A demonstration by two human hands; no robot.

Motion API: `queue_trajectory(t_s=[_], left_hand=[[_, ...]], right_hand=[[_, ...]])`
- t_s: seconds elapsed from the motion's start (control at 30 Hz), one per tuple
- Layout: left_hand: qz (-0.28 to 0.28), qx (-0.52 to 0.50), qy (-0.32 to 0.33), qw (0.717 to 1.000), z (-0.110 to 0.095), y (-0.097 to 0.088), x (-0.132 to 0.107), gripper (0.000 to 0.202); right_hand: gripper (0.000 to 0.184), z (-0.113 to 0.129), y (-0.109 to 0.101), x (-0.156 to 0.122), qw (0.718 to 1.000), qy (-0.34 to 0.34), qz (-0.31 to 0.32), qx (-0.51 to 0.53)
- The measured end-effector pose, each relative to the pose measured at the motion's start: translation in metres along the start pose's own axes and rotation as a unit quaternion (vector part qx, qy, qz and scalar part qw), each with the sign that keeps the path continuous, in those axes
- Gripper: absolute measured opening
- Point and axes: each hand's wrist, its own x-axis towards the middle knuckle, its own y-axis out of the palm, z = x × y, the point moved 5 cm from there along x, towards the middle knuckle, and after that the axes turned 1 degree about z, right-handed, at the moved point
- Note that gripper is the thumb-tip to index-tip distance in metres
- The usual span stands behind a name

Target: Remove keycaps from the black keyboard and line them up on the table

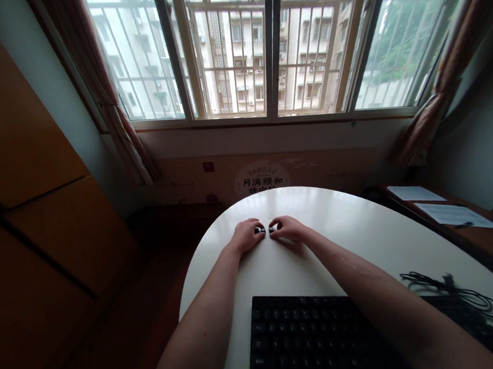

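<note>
The white, round-edged worktop [361, 226] carries everything, and its far rim lies not far beyond the hands. Anything small that slips could skid off that edge to the dark floor, where it would likely be hard to find. The black keyboard [310, 338] sits near, cut off by the bottom of the frame. The right forearm passes over it, so a sagging arm could press keys. The black cable [460, 295] lies looped at the near right, well apart from the hands, and its ends cannot be traced.

The left hand [247, 235] and right hand [290, 228] rest at the worktop's far middle, knuckles up, fingertips nearly meeting. The left grip pinches a small dark piece [260, 229]. The right grip pinches a second dark piece [271, 229], just beside the first. Both are so tiny and so shaded by the fingers that I cannot tell what they are, nor whether they touch. A loose pinch could flick one away. A thin pale sliver [271, 216] just beyond them is too faint to name.
</note>
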Motion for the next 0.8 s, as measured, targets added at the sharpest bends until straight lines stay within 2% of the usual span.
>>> queue_trajectory(t_s=[0.17,0.5,0.8], left_hand=[[0.002,-0.006,0.001,1.0,0.0,-0.0011,-0.0007,0.023],[0.002,-0.009,-0.002,1.0,-0.001,-0.0016,-0.0014,0.021],[0.005,-0.01,-0.005,1.0,-0.0004,-0.0012,-0.0012,0.024]], right_hand=[[0.049,-0.0013,-0.0001,-0.0003,1.0,-0.01,0.012,0.018],[0.033,0.0004,-0.0001,-0.0003,1.0,-0.014,-0.004,0.005],[0.035,0.0073,-0.001,-0.0044,1.0,0.007,-0.008,-0.015]])
